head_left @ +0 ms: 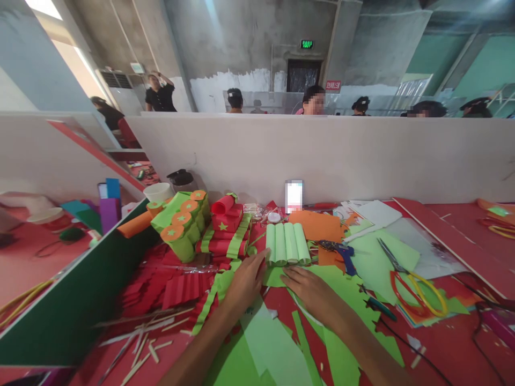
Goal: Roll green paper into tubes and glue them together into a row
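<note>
My left hand (245, 281) rests flat on green paper scraps, fingers stretched toward a row of light green paper rolls (287, 244) and touching its left end. Just below those rolls my right hand (311, 289) lies flat on a green paper sheet (341, 300), fingers spread. Neither hand holds anything. Left of the rolls stand a bundle of red paper rolls with green bands (225, 230) and a bundle of green rolls with orange star caps (183, 220).
Scissors with red and yellow handles (414, 284) lie at right on green paper, beside a blue glue gun (341, 252) and orange paper (316, 225). Wooden sticks (140, 343) lie at lower left. A white partition (322, 155) stands behind; people sit beyond it. A green divider (80, 289) runs along the left.
</note>
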Demonstrator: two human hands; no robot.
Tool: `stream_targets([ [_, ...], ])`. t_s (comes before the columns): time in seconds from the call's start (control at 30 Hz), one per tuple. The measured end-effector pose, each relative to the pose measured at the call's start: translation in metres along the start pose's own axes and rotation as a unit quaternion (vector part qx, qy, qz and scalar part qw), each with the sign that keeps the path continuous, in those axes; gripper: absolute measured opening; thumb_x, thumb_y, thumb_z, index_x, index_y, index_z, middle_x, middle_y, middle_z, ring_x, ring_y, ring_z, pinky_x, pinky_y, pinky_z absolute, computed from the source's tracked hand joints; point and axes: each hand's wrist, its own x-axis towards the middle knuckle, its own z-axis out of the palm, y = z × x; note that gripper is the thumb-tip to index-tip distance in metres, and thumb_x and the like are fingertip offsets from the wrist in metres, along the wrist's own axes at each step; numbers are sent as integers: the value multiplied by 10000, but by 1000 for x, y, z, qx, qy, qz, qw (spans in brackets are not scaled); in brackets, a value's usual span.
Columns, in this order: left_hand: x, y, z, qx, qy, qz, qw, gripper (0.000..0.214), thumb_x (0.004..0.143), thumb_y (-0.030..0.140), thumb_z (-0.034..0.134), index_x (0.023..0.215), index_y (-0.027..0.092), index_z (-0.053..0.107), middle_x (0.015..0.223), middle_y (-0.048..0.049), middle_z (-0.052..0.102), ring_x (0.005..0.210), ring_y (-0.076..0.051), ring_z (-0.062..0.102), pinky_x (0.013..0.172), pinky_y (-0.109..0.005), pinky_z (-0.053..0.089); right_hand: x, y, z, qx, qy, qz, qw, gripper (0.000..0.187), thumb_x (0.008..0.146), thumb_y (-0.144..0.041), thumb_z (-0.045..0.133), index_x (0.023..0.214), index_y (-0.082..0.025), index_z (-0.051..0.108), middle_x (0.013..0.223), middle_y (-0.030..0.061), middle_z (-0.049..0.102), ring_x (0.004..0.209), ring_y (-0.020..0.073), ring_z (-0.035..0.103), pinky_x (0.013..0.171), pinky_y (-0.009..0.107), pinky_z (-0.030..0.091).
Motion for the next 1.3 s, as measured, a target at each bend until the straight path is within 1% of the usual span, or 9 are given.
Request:
stream_targets([
  [0.2,10,0,7,114,0,7,993,438,922,193,415,1358,187,463,1033,-99,684,960,-239,625,821,-347,493,1,3,6,-34,13,-3,999,588,798,69,505,1345,-147,513,1393,106,536,1289,259,464,1054,387,425],
  [0.37,10,2,7,137,10,-5,991,438,906,152,413,1338,202,469,1014,-79,687,913,-212,645,769,-295,486,2,1,5,-66,11,-11,998,553,812,19,550,1345,-124,515,1359,118,565,1206,272,517,1009,389,450],
  [0.53,8,4,5,154,-11,0,988,428,906,167,426,1332,189,466,915,-70,681,858,-222,640,769,-319,481,1,-2,-5,-63,29,3,998,547,824,44,509,1325,-173,537,1333,79,592,1160,258,532,974,392,465],
  [0.77,-5,1,-1,140,-12,54,989,504,880,175,492,1372,193,385,1137,-95,610,1022,-242,573,897,-376,460,-2,1,-4,-43,37,1,998,543,837,45,494,1324,-192,537,1348,71,582,1171,259,528,954,393,470],
  [0.97,-14,11,-14,130,-73,130,980,308,858,103,491,1135,218,560,1105,-70,615,1031,-228,567,895,-358,461,-5,6,-7,19,40,10,999,444,904,-71,499,1309,-243,558,1350,53,582,1193,239,528,997,424,427],
  [1.07,-15,19,-15,120,-124,155,973,347,791,118,575,1120,227,587,1134,-65,621,1036,-242,580,874,-355,479,-16,20,-27,76,48,67,994,360,944,-206,491,1287,-271,576,1320,34,606,1172,219,549,1000,403,418],
  [1.13,-16,22,-13,118,-154,150,970,374,767,108,580,1121,227,597,1117,-54,639,1013,-239,596,839,-345,494,-32,33,-45,97,64,154,981,316,960,-270,462,1245,-256,598,1238,42,652,1126,212,578,957,368,440],
  [1.23,-16,25,-11,119,-179,132,968,366,763,70,542,1089,217,621,1074,-48,662,975,-220,612,815,-327,502,-66,50,-66,94,85,279,952,262,959,-333,425,1085,-257,642,1073,43,703,949,208,643,786,317,476],
  [1.3,-15,24,-12,121,-187,126,967,391,759,33,512,1087,211,630,1067,-51,668,974,-212,615,827,-322,500,-90,56,-71,93,55,334,936,234,932,-388,453,972,-257,643,936,31,716,826,205,656,689,293,460],
])
